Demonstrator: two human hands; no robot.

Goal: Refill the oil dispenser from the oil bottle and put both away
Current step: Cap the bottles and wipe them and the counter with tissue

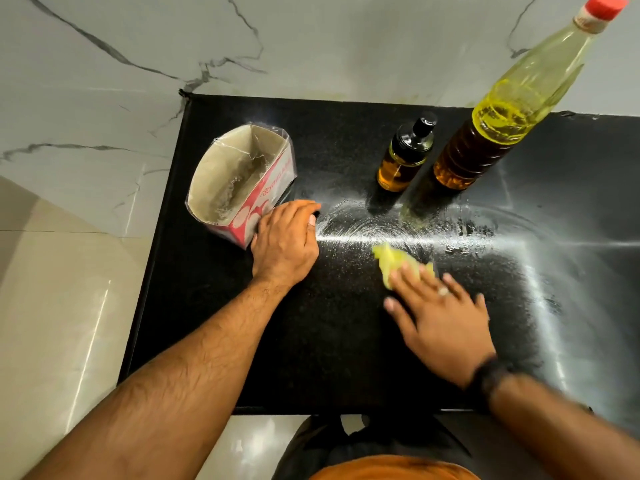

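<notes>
Bright overhead glare on wet black counter; blurred right hand; wide-angle bending.

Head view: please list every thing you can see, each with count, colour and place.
Tall clear plastic oil bottle: one, yellow oil, red cap, back right of the counter.
Small dark glass oil dispenser: one, amber oil, black top, left of the bottle.
Open cardboard box: one, red and white, back left.
Crumpled cloth: one, yellow, centre.
Stone counter: one, black, with smears.
Left hand: by the box.
Right hand: flat on the cloth.
</notes>
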